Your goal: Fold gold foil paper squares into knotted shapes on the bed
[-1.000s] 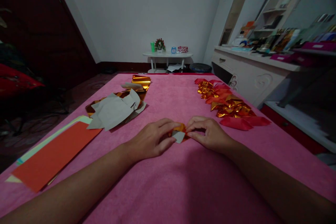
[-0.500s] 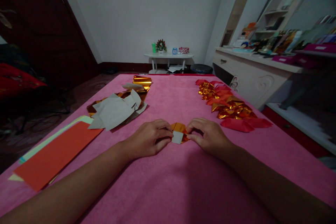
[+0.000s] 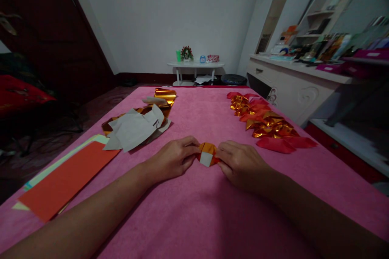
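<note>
Between my two hands lies a small piece of folded gold paper point(image 3: 208, 148), its shiny gold side up with a pale grey-white patch at the near edge. My left hand point(image 3: 174, 158) pinches its left end between thumb and fingers. At the opposite end, my right hand point(image 3: 238, 162) is closed on the paper in the same way, covering the right tip. The paper rests on or just above the pink cloth point(image 3: 194, 210); which of the two I cannot tell.
Crumpled grey-backed gold sheets point(image 3: 135, 127) and a gold foil roll point(image 3: 165, 95) lie at the left. Nearer is a stack of coloured paper with an orange sheet point(image 3: 69, 176) on top. Along the right edge runs a row of folded red and gold pieces point(image 3: 267, 123).
Both hands keep hold of the folded gold paper. The right fingers have curled further over its right end, and the left fingers have shifted slightly.
</note>
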The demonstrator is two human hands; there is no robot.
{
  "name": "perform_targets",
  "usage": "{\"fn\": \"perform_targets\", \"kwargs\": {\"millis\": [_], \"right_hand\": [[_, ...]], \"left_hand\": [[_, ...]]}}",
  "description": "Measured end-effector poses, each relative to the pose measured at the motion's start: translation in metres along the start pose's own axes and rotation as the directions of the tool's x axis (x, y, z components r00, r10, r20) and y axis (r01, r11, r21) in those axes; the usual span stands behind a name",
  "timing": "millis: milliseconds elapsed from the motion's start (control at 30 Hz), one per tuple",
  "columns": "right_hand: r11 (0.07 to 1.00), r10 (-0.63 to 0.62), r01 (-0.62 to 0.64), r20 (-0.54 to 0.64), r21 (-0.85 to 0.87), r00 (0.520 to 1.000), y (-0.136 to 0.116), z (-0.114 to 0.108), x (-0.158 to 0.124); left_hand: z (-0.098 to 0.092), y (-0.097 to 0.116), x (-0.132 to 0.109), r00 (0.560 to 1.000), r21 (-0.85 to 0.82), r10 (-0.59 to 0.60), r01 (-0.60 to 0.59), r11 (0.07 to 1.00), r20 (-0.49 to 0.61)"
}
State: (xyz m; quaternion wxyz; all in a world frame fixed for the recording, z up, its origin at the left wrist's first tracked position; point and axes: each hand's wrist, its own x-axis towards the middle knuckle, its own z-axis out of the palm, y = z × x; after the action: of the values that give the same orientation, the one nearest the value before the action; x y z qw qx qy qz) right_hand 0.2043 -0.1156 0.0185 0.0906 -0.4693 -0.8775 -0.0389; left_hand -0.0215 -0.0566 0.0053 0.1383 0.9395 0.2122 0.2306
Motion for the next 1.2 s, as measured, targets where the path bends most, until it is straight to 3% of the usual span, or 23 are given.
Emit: {"fn": "perform_targets", "kwargs": {"millis": [133, 433, 567, 667, 767, 867, 1067, 1200], "right_hand": [[1.0, -0.002, 0.002, -0.031, 0.003, 1.0, -0.001, 0.003, -0.002], [0.993, 0.05, -0.037, -0.121, 0.109, 0.991, 0.002, 0.01, -0.001], [0.932, 0.237, -0.17, -0.183, 0.321, 0.954, 0.004, 0.017, 0.001], [0.863, 0.41, -0.321, -0.167, 0.391, 0.897, 0.005, 0.023, 0.007], [0.819, 0.523, -0.45, -0.143, 0.357, 0.84, 0.005, 0.026, 0.014], [0.804, 0.575, -0.522, -0.146, 0.284, 0.805, 0.002, 0.028, 0.018], [0.774, 0.633, -0.612, -0.192, 0.161, 0.75, -0.008, 0.03, 0.02], [0.785, 0.619, -0.606, -0.191, 0.128, 0.762, -0.015, 0.026, 0.025]], "left_hand": [[0.004, -0.004, 0.001, 1.0, 0.048, -0.013, 0.013, 0.999, -0.012], [0.012, -0.01, 0.003, 0.994, -0.018, -0.072, 0.071, 0.997, -0.086], [0.015, -0.014, 0.008, 0.979, -0.154, -0.178, 0.162, 0.975, -0.1], [0.019, -0.017, 0.014, 0.936, -0.184, -0.334, 0.311, 0.933, -0.111], [0.023, -0.017, 0.021, 0.88, -0.126, -0.461, 0.447, 0.886, -0.117], [0.023, -0.015, 0.027, 0.85, -0.062, -0.514, 0.511, 0.858, -0.117], [0.024, -0.01, 0.027, 0.819, 0.015, -0.548, 0.558, 0.83, -0.171], [0.024, -0.012, 0.026, 0.838, -0.017, -0.515, 0.521, 0.854, -0.18]]}}
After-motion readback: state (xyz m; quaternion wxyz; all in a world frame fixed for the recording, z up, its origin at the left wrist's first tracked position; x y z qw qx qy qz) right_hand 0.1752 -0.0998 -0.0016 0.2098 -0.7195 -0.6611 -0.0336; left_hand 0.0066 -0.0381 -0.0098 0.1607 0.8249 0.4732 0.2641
